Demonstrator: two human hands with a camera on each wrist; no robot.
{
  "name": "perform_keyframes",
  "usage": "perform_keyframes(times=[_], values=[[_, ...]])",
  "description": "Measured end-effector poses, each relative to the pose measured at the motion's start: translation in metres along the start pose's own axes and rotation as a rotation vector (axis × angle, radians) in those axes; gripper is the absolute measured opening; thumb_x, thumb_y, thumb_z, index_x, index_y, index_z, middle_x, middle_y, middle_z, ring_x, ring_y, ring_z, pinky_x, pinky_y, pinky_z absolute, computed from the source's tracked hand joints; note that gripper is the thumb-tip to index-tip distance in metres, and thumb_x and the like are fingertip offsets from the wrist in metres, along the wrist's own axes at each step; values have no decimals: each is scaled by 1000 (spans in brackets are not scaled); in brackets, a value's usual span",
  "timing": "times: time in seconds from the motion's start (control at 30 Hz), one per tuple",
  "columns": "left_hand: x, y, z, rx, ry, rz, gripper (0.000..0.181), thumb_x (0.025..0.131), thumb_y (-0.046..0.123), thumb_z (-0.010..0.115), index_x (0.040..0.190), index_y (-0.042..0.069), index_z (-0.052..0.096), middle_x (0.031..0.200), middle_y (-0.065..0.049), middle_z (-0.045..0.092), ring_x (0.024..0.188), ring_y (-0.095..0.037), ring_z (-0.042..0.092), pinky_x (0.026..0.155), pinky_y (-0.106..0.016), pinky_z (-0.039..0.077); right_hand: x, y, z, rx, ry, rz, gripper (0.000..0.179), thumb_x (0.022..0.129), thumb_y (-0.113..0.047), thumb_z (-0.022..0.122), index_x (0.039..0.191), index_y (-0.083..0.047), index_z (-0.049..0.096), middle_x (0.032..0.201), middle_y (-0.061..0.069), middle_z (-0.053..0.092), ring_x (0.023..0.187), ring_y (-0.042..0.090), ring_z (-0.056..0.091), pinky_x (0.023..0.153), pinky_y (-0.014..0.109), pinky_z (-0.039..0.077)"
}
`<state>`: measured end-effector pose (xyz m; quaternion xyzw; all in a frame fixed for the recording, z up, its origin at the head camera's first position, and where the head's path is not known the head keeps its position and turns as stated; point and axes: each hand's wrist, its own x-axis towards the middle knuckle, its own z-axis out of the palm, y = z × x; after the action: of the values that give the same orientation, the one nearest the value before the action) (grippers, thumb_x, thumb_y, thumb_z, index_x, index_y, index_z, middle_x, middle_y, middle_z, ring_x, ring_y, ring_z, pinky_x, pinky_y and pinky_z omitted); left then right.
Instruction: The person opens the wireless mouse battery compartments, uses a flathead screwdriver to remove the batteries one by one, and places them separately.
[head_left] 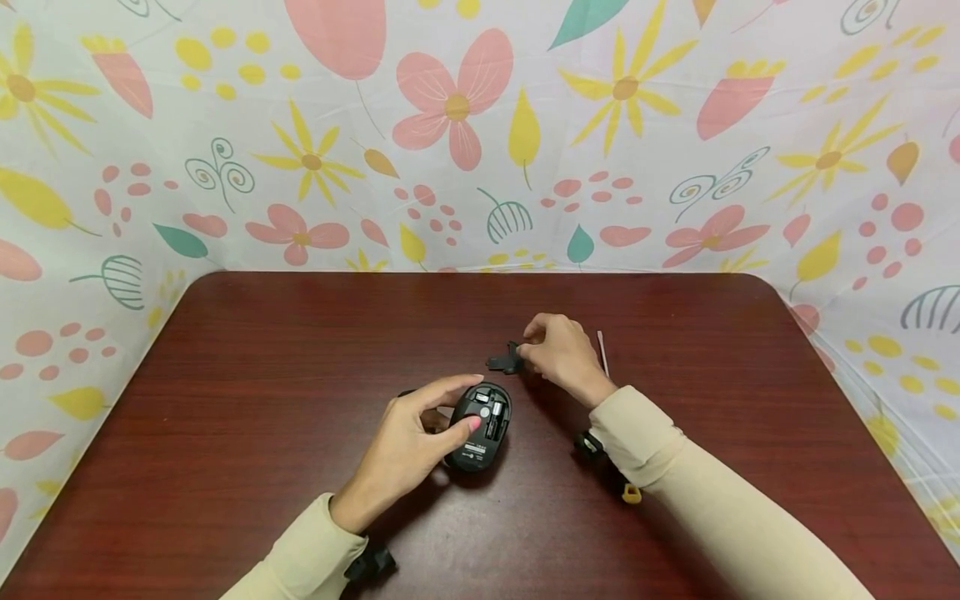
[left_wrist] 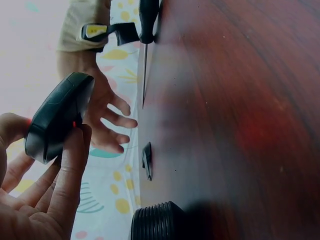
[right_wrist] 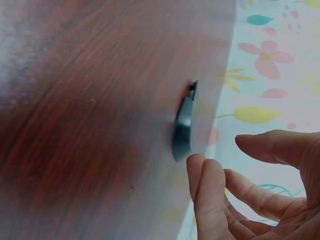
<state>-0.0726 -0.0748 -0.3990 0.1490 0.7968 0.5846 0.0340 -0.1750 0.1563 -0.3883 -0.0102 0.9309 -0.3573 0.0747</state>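
Note:
My left hand [head_left: 412,429] holds a black computer mouse [head_left: 474,454] with its underside up, thumb on the underside and fingers around the side. A recessed compartment lies uncovered in that underside; whether a battery sits inside is hard to tell. In the left wrist view the mouse [left_wrist: 57,117] is seen edge-on, raised off the table. My right hand [head_left: 562,354] is over the table, beside a small black cover piece [head_left: 502,363]. Seen from the right wrist, the cover [right_wrist: 183,127] lies just beyond my fingertips, and the thumb stands apart from the fingers with nothing between.
A screwdriver lies to the right, its thin shaft [head_left: 603,354] showing beyond my right wrist and its dark handle [left_wrist: 148,20] visible in the left wrist view. A black ribbed object [left_wrist: 155,222] stands near my left hand. Patterned cloth [head_left: 457,167] borders the brown table [head_left: 300,333].

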Motion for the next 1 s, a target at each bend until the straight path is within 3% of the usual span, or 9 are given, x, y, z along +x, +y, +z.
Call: perform_keyframes(times=[0.1, 0.17, 0.27, 0.33, 0.37, 0.47, 0.57, 0.67, 1.0], values=[[0, 0, 0, 5, -4, -5, 46, 93, 14, 80, 136, 28, 70, 111, -10, 77, 71, -13, 70, 63, -25, 60, -8, 2, -5, 4, 13, -23, 24, 94, -13, 73, 114, 0, 72, 93, 12, 75, 67, 22, 73, 63, 30, 54], [0, 1, 0, 11, -6, -3, 46, 93, 14, 80, 136, 27, 70, 111, -10, 77, 71, -13, 70, 64, -25, 60, -14, 4, -8, 6, 19, -46, 24, 93, -12, 73, 113, 1, 72, 91, 13, 76, 67, 24, 74, 90, 41, 57], [0, 2, 0, 12, -4, 1, 46, 93, 13, 79, 136, 25, 70, 110, -10, 77, 71, -14, 70, 67, -25, 60, -24, 5, -12, -13, 30, -86, 23, 92, -11, 74, 111, 1, 72, 85, 12, 76, 69, 26, 75, 124, 62, 29], [0, 2, 0, 8, -3, 6, 45, 94, 13, 79, 137, 25, 70, 110, -10, 77, 70, -14, 70, 67, -25, 60, -31, 6, -15, -30, 43, -117, 23, 92, -12, 75, 110, 1, 73, 88, 13, 76, 78, 29, 74, 128, 69, 13], [0, 2, 0, 5, -2, 11, 45, 94, 13, 79, 137, 25, 70, 110, -9, 77, 71, -14, 70, 68, -25, 61, -35, 6, -16, -40, 52, -127, 23, 91, -12, 75, 110, 1, 73, 91, 14, 76, 82, 29, 73, 128, 68, 14], [0, 3, 1, -1, 1, 35, 44, 95, 12, 78, 136, 25, 70, 111, -9, 77, 70, -13, 71, 68, -25, 61, -45, 8, -19, -53, 70, -139, 22, 91, -13, 76, 110, -1, 73, 102, 16, 74, 85, 27, 70, 118, 60, 40], [-1, 2, 1, -11, 3, 59, 44, 95, 9, 76, 137, 24, 70, 112, -11, 77, 70, -12, 70, 66, -25, 61, -53, 11, -21, -52, 76, -137, 22, 92, -15, 76, 110, -2, 74, 108, 16, 72, 77, 19, 67, 93, 48, 55], [-1, 3, 1, -26, -5, 74, 45, 96, 7, 74, 137, 24, 69, 114, -12, 76, 67, -11, 69, 63, -25, 61, -62, 15, -22, -45, 75, -133, 22, 92, -15, 76, 109, -3, 73, 106, 14, 72, 72, 12, 65, 80, 40, 55], [-1, 5, 0, -69, -2, 77, 47, 98, 3, 69, 140, 22, 68, 127, -12, 73, 81, -14, 74, 71, -27, 64, -94, 34, -31, -47, 84, -85, 22, 91, -15, 78, 111, -6, 73, 102, 8, 74, 81, 17, 65, 72, 32, 50]])
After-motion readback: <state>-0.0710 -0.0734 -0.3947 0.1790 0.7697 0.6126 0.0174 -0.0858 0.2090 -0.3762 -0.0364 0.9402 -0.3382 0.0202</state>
